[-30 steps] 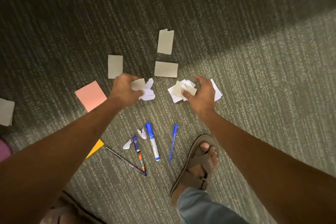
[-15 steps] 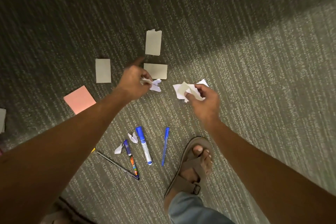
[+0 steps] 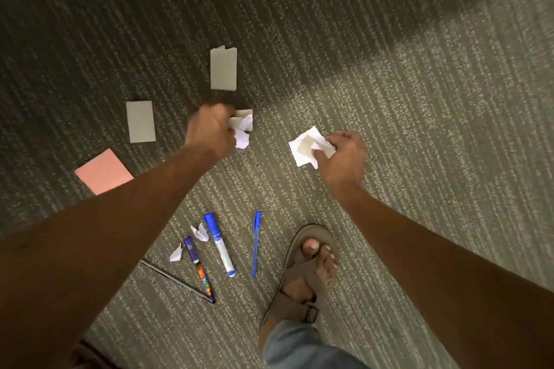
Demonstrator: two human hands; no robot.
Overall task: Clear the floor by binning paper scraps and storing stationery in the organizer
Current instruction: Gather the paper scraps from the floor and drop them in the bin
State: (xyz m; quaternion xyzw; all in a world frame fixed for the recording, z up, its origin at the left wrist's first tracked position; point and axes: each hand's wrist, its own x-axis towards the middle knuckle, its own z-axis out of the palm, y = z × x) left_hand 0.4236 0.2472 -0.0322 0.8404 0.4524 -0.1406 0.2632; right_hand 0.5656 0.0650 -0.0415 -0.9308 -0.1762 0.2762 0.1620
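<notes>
Both hands gripping paper scraps: left hand crumpled scraps, right hand white pieces. Nearer than the blue marker, a sandalled foot is standing; beyond it, grey cards are lying.

I've got one view only, head-mounted, looking steeply down at the carpet from standing height. Left hand and right hand sit mid-frame, forearms running in from the bottom corners, a sandal below the right hand.
</notes>
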